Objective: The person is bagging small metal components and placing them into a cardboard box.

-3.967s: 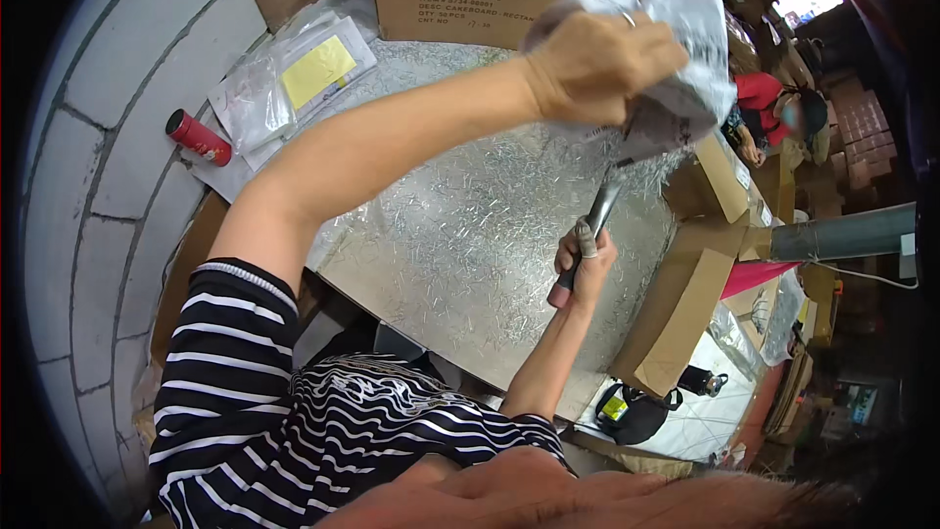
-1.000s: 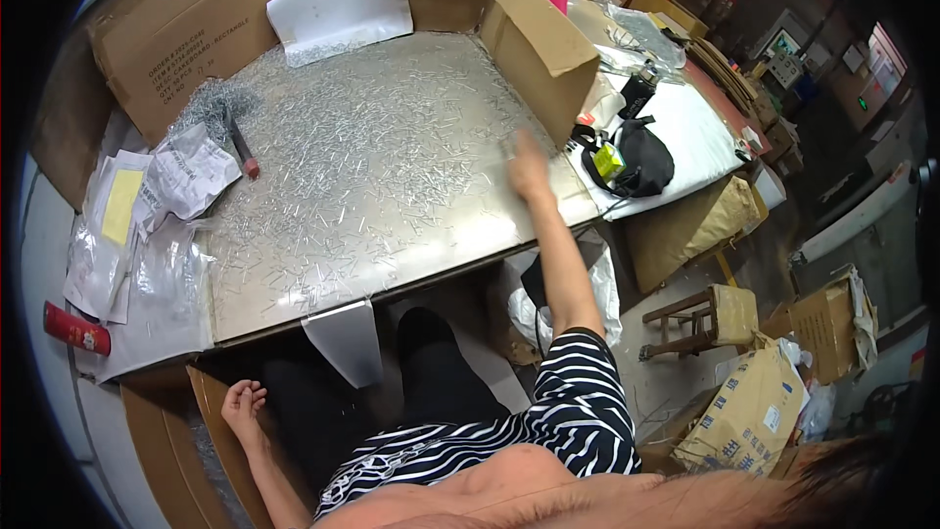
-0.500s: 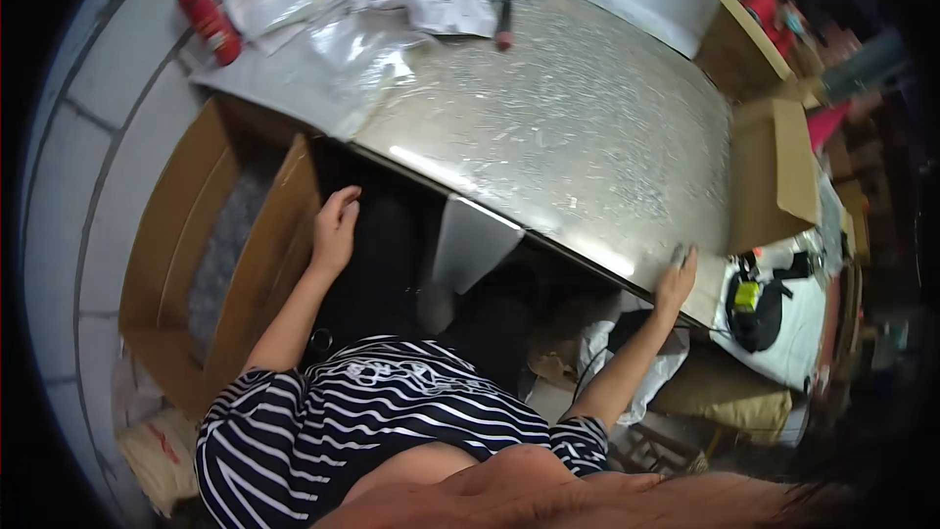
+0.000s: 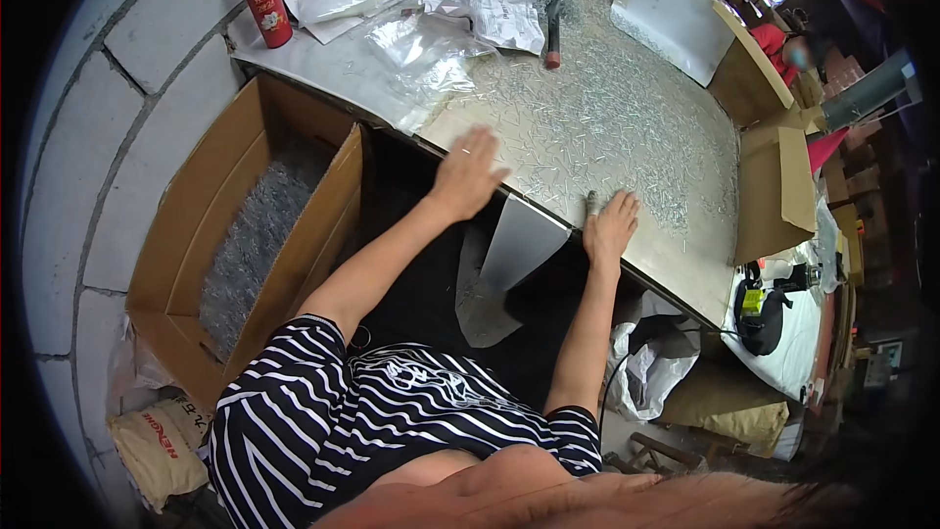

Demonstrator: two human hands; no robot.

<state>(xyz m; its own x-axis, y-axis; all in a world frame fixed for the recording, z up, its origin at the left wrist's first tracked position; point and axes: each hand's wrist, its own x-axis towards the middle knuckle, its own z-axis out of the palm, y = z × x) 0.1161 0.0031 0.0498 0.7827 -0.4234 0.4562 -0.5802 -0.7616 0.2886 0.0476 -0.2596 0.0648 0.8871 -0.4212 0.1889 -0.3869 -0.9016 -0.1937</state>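
Note:
Many small, thin silvery metal pins [image 4: 627,108] lie scattered over the worktable [image 4: 690,279]. My left hand [image 4: 468,176] is at the table's near edge, slightly blurred, with its fingers stretched out and nothing visible in it. To its right, my right hand [image 4: 611,227] rests on the near edge, fingers extended and apart, a grey wrap on its thumb. Between my hands, a grey-white sheet [image 4: 524,243] hangs down from the edge. At my left, an open cardboard box [image 4: 162,269] holds a heap of similar silvery pieces [image 4: 257,250].
A red flask [image 4: 264,2] stands at the far left beside clear plastic bags [image 4: 421,44] and papers. A red-handled tool [image 4: 553,44] lies at the back. Cardboard flaps [image 4: 774,186] border the right side; a black device [image 4: 764,318] sits beyond. A person in red [image 4: 774,47] is far right.
My left hand has moved from beside the box up and right to the table edge. My right hand has slid left along the edge. The view has shifted slightly.

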